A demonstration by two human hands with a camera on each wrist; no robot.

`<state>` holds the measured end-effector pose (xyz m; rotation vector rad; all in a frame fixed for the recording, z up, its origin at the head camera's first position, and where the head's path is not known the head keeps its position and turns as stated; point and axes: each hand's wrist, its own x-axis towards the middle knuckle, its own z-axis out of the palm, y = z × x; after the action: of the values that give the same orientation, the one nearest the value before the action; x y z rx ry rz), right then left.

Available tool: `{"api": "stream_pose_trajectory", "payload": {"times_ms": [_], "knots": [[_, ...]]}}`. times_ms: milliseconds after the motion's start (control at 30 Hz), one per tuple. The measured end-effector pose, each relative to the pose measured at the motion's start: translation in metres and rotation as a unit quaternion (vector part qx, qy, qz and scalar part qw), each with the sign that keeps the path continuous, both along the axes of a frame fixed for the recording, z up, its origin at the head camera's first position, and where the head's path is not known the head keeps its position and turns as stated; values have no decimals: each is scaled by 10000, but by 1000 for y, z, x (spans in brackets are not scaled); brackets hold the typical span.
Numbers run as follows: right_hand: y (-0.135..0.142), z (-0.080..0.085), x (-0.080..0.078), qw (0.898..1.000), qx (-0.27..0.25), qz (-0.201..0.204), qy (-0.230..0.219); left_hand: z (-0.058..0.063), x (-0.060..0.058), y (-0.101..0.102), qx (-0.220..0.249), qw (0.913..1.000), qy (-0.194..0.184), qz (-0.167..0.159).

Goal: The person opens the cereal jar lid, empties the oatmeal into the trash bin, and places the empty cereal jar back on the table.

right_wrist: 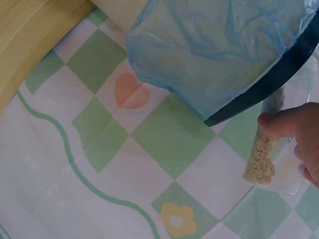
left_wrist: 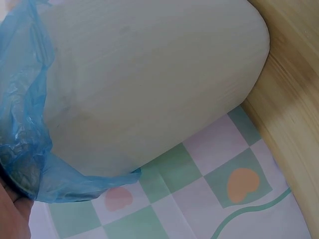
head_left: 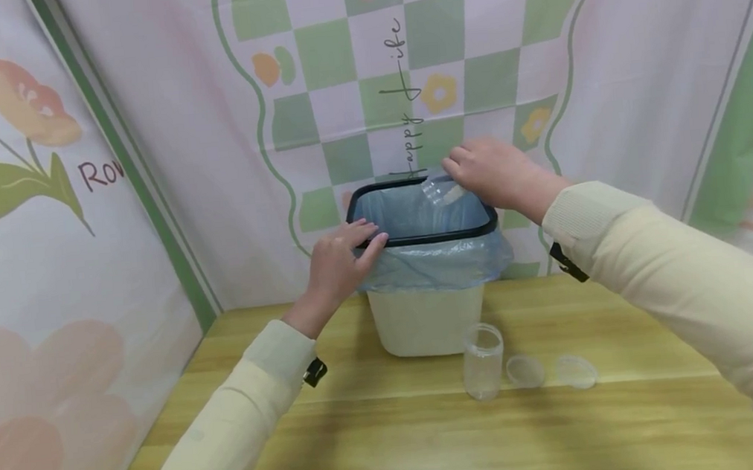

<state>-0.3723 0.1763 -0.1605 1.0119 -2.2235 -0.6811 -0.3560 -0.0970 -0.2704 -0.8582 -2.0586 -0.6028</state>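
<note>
A cream trash bin [head_left: 428, 324] with a blue plastic liner [head_left: 436, 265] and a black rim [head_left: 430, 238] stands on the table. My left hand [head_left: 337, 262] holds the rim at its left corner, fingers over the edge. At the bin's right side, my right hand [head_left: 495, 174] grips a clear jar [head_left: 438, 191], tilted with its mouth toward the bin's opening. Tan flakes [right_wrist: 260, 167] lie in the jar's bottom end in the right wrist view. Part of the jar is hidden by the hand in the head view.
A second clear jar [head_left: 483, 364], uncapped, stands in front of the bin on the wooden table [head_left: 395, 450]. Two clear round lids, a left lid [head_left: 525, 371] and a right lid [head_left: 576, 372], lie beside it. A patterned curtain [head_left: 334, 52] hangs close behind the bin.
</note>
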Motion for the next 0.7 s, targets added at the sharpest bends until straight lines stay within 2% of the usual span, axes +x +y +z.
{"api": "stream_pose_trajectory", "payload": {"times_ms": [467, 700], "knots": [[-5, -1, -1, 9989, 394, -245, -9, 0, -1, 0, 5, 10000, 7, -50], [-8, -3, -3, 9967, 738, -299, 139, 1, 0, 0, 30, 10000, -41, -38]]}}
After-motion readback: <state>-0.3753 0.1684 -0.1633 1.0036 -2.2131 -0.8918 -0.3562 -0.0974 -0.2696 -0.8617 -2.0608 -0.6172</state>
